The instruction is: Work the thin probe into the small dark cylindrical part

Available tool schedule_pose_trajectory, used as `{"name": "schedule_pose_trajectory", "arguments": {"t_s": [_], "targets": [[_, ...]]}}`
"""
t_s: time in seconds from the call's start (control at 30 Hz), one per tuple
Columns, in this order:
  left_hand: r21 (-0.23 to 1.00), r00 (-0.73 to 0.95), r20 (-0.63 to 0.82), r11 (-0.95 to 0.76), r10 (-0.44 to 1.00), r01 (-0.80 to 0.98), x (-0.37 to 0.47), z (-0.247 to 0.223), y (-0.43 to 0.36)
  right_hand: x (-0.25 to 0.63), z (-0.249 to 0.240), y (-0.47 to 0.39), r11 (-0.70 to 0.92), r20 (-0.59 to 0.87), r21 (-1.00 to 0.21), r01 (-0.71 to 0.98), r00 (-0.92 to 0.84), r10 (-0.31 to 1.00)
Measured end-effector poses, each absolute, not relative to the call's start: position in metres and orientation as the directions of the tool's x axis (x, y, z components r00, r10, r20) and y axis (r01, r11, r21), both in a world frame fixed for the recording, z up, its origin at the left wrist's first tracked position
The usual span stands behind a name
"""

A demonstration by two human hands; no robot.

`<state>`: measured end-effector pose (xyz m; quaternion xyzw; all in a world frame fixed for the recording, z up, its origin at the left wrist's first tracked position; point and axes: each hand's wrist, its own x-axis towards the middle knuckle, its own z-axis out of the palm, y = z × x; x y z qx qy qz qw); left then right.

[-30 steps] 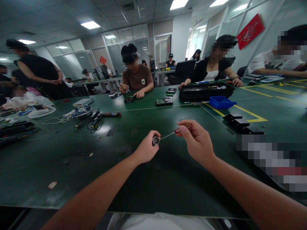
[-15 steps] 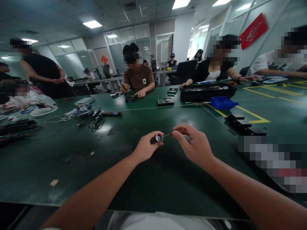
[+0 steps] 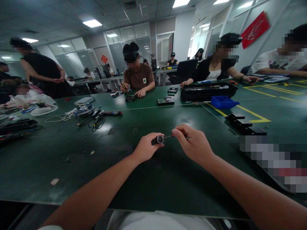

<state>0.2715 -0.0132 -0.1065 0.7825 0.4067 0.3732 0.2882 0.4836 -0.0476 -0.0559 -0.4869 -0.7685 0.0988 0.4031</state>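
The left hand (image 3: 146, 149) is partly closed, fingers above and thumb below, gripping a black cylindrical housing (image 3: 159, 139). The housing's metal-rimmed end faces the camera and projects just past the fingertips. The right hand (image 3: 195, 144) is curled in a pinch on the red end of a thin-shafted screwdriver (image 3: 168, 136). The shaft spans the gap between the hands and reaches the side of the housing near its rim; seating of the tip cannot be confirmed.

Work status, by judgement: the tool is positioned at the housing, which appears to be in one piece. No detached part is visible beside either hand. Whether a fastener is loose or remains to be turned cannot be determined.

Both items are held above the green bench (image 3: 168, 185). Farther out lie a hard drive (image 3: 165, 101) ahead, bundled cables (image 3: 96, 119) to the left, and black brackets (image 3: 244, 124) and a blue tray (image 3: 223, 102) to the right. A seated person (image 3: 139, 78) works opposite.
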Motion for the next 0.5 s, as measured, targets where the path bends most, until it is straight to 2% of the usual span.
{"name": "schedule_pose_trajectory", "arguments": {"t_s": [0.23, 0.33, 0.5], "targets": [[0.732, 0.372, 0.372, -0.515, 0.85, 0.446, 0.2726, -0.1105, -0.012, 0.4832, -0.056, -0.0479, 0.548, 0.512, -0.546, 0.634, -0.266, 0.817], [0.725, 0.378, 0.372, -0.52, 0.848, 0.451, 0.2729, -0.1102, -0.0122, 0.4836, -0.0557, -0.0473, 0.517, 0.477, -0.555, 0.652, -0.259, 0.84], [0.73, 0.369, 0.369, -0.512, 0.853, 0.453, 0.2733, -0.1073, -0.0134, 0.4845, -0.0598, -0.0465, 0.535, 0.51, -0.565, 0.628, -0.244, 0.825]]}}
